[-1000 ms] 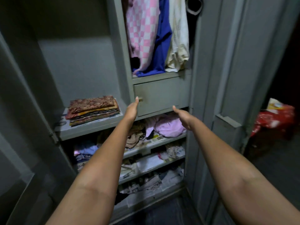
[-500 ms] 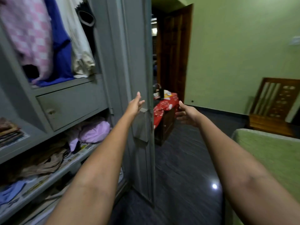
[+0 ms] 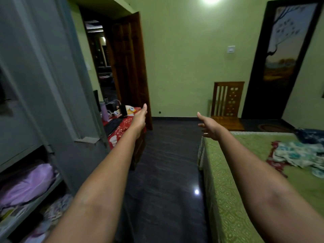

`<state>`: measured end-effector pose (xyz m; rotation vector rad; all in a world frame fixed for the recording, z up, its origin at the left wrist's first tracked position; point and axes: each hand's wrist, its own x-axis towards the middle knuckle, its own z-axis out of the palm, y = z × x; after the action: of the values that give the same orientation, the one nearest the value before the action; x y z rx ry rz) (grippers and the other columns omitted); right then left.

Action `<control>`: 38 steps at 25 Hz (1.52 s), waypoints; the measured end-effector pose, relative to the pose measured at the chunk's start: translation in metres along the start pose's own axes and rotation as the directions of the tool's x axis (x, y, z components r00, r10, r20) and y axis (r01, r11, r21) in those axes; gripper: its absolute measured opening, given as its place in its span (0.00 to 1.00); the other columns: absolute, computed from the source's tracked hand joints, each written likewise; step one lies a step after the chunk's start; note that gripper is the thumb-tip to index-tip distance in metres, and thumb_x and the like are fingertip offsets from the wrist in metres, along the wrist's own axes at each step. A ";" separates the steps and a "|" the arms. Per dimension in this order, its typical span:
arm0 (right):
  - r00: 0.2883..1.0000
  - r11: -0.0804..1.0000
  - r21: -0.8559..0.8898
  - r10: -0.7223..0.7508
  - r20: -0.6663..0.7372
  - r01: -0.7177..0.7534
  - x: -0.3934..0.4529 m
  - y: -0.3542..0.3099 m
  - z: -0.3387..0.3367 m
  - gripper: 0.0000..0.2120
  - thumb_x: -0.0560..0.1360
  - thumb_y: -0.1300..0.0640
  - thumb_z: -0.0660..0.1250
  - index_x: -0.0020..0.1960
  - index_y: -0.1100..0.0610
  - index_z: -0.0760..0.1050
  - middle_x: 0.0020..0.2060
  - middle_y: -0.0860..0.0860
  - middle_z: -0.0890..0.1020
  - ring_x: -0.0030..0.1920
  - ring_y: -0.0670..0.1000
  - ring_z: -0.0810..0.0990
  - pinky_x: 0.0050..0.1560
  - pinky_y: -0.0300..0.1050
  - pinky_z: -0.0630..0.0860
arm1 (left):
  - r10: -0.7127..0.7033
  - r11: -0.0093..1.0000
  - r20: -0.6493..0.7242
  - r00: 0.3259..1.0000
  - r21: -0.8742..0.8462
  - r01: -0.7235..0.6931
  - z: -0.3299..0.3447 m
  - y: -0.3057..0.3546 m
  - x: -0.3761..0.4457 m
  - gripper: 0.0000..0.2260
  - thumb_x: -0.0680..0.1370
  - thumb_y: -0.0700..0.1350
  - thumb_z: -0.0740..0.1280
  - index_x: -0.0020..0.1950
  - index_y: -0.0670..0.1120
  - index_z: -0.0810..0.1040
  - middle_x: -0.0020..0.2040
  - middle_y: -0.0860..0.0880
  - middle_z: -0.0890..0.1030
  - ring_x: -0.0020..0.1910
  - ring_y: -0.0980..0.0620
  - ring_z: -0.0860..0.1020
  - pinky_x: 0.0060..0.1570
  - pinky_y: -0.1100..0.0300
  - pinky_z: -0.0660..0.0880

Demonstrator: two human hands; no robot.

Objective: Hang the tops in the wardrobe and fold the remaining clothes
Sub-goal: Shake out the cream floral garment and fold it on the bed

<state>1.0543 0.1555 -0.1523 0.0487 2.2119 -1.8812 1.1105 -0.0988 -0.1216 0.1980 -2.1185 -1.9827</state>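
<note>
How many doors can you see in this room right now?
3: the grey wardrobe door at left, the open wooden door behind it, and a dark painted door at right. Others may be out of view.

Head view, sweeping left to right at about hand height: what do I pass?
Grey wardrobe door → red-clothed side table → left hand → dark floor → right hand → wooden chair → green bed → loose clothes.
</note>
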 end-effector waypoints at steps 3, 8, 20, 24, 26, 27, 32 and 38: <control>0.999 1.000 0.001 -0.026 -0.029 0.026 0.051 -0.011 -0.023 0.37 0.76 0.35 0.59 0.77 0.54 0.55 0.77 0.55 0.57 0.75 0.59 0.57 0.73 0.58 0.57 | 0.012 0.998 0.039 0.999 0.066 -0.015 0.023 -0.002 0.060 0.29 0.81 0.60 0.53 0.77 0.44 0.59 0.76 0.48 0.62 0.74 0.48 0.61 0.70 0.55 0.60; 0.993 0.993 -0.037 -0.114 -0.032 0.112 0.163 -0.053 -0.053 0.35 0.78 0.37 0.56 0.78 0.55 0.53 0.77 0.55 0.53 0.77 0.57 0.51 0.74 0.58 0.50 | 0.051 0.993 0.044 0.998 0.100 -0.055 0.062 0.012 0.181 0.30 0.81 0.61 0.52 0.77 0.45 0.56 0.77 0.47 0.59 0.76 0.45 0.58 0.74 0.47 0.56; 0.996 0.992 -0.082 -0.092 -0.009 0.091 0.421 -0.094 -0.101 0.40 0.76 0.35 0.58 0.79 0.52 0.48 0.78 0.53 0.51 0.77 0.58 0.50 0.73 0.58 0.51 | 0.011 0.999 0.039 0.999 0.043 -0.013 0.152 -0.020 0.449 0.29 0.81 0.60 0.52 0.77 0.46 0.56 0.77 0.47 0.59 0.76 0.47 0.58 0.73 0.46 0.57; 0.992 0.993 -0.053 -0.107 -0.061 0.104 0.518 -0.118 -0.121 0.42 0.73 0.32 0.60 0.78 0.52 0.52 0.77 0.53 0.55 0.76 0.58 0.55 0.74 0.58 0.55 | 0.062 0.996 0.082 0.995 0.066 -0.068 0.186 -0.015 0.563 0.29 0.81 0.60 0.53 0.77 0.46 0.56 0.77 0.47 0.59 0.75 0.47 0.58 0.73 0.47 0.57; 0.987 0.992 -0.055 -0.122 -0.105 0.117 0.564 -0.142 -0.131 0.39 0.76 0.35 0.59 0.78 0.53 0.51 0.77 0.54 0.54 0.76 0.58 0.53 0.75 0.57 0.53 | 0.074 0.993 0.135 0.988 0.086 -0.086 0.200 -0.003 0.624 0.28 0.82 0.59 0.53 0.77 0.45 0.56 0.77 0.48 0.60 0.75 0.47 0.58 0.74 0.48 0.57; 0.981 0.990 -0.043 -0.138 -0.137 0.134 0.589 -0.153 -0.138 0.39 0.76 0.36 0.59 0.78 0.53 0.50 0.77 0.54 0.53 0.77 0.58 0.52 0.75 0.58 0.52 | 0.090 0.991 0.154 0.984 0.089 -0.104 0.208 0.005 0.655 0.28 0.82 0.58 0.54 0.77 0.45 0.57 0.77 0.48 0.60 0.75 0.48 0.59 0.74 0.49 0.57; 0.965 0.991 -0.025 -0.131 -0.229 0.129 0.702 -0.172 -0.161 0.39 0.76 0.37 0.59 0.79 0.51 0.46 0.78 0.55 0.50 0.77 0.59 0.50 0.74 0.59 0.51 | 0.108 0.989 0.213 0.971 0.075 -0.126 0.261 0.010 0.784 0.25 0.82 0.55 0.55 0.76 0.44 0.60 0.76 0.48 0.62 0.75 0.49 0.60 0.74 0.50 0.58; 0.961 0.999 -0.001 -0.039 -0.273 0.041 0.830 -0.159 -0.223 0.42 0.75 0.35 0.60 0.79 0.51 0.44 0.78 0.55 0.48 0.76 0.61 0.49 0.74 0.62 0.51 | 0.083 0.991 0.281 0.956 0.080 -0.110 0.345 -0.019 0.903 0.25 0.82 0.54 0.55 0.76 0.43 0.61 0.75 0.47 0.63 0.74 0.49 0.61 0.73 0.51 0.58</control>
<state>0.1851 0.2402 -0.1320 0.2827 2.4003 -2.0064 0.1495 0.0015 -0.0901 -0.1767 -2.3423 -1.9519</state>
